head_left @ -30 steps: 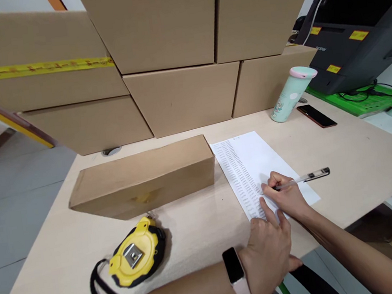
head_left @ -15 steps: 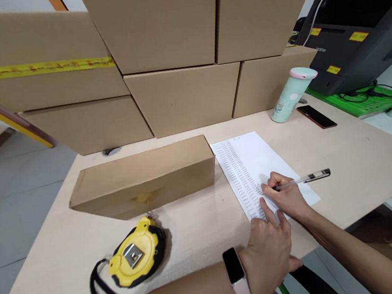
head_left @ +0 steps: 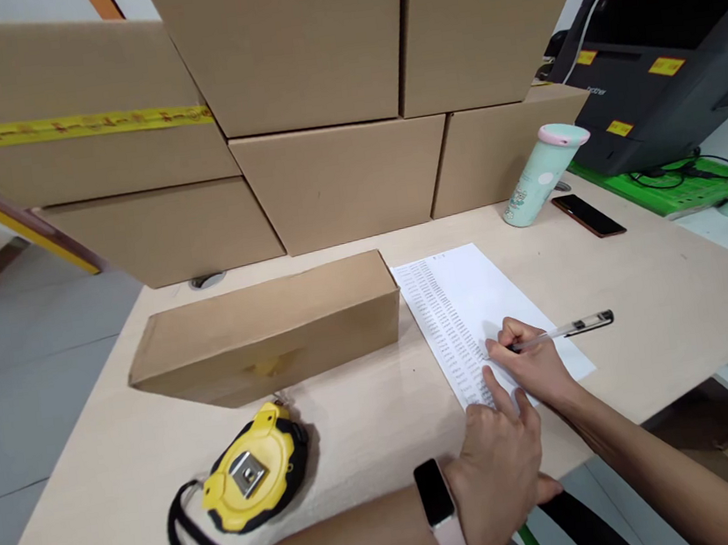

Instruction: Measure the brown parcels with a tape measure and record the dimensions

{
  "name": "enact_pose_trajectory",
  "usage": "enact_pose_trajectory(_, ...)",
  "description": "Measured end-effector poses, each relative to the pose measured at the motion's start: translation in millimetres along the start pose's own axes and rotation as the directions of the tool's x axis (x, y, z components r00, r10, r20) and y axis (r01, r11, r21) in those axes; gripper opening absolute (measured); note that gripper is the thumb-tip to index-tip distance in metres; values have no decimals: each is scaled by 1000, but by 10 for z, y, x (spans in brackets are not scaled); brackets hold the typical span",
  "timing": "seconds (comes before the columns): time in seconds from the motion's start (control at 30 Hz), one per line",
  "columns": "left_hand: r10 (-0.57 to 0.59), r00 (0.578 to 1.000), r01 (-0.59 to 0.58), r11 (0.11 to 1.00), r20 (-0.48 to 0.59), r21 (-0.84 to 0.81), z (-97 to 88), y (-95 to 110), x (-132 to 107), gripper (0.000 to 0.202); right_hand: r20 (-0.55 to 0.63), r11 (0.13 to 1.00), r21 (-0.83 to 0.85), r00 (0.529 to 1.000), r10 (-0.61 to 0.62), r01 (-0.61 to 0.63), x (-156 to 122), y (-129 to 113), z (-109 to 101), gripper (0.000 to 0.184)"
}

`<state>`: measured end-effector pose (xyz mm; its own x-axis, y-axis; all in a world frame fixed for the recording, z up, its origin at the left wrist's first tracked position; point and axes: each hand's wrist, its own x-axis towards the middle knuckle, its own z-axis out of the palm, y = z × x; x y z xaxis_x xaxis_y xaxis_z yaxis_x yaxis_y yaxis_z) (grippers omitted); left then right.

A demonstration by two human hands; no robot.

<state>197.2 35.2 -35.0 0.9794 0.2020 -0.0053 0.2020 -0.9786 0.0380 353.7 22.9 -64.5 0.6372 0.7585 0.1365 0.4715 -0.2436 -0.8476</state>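
Sheet: the printed sheet lies flat on the surface, just beside the right end of the long carton; whether the two touch is hard to tell.
Right hand: the right hand rests on the sheet and grips a clear pen between thumb and fingers, its point down by the printed columns.
Left hand: the left hand grasps nothing visible; its index finger reaches onto the sheet near the pen's point, the others partly bent.
Step in hand: by the look of it, writing or marking at one row of figures; any fresh ink is too small to make out.
Next move: a further stroke would call for a steady sheet, light pen pressure and the left index finger kept out of the point's path.
Tape measure: the yellow tape measure lies in front of the carton, untouched.
Far side: a mint bottle and a phone sit beyond the sheet, near the stacked boxes.
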Motion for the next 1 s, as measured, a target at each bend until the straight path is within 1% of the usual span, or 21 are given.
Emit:
enact_pose_trajectory(0.17,3,1000,-2,1000,-9,13,-13,2,-15,93,-31,1000,-1,1000,-2,2,0,7,3,33)
enact_pose_trajectory(0.33,-5,999,5,1000,-44,19,8,6,-26,94,-26,1000,-4,1000,-3,3,-5,-6,1,32)
enact_pose_trajectory(0.53,4,1000,-4,1000,-15,3,7,7,-2,94,-18,1000,4,1000,5,-4,2,-6,-7,33)
enact_pose_trajectory(0.77,-26,997,28,999,-68,29,49,36,-19,95,-42,1000,6,999,23,-23,-1,-21,-12,31)
enact_pose_trajectory(1.0,-25,997,27,999,-70,28,33,24,-27,94,-40,1000,2,999,12,-12,3,-17,-1,32)
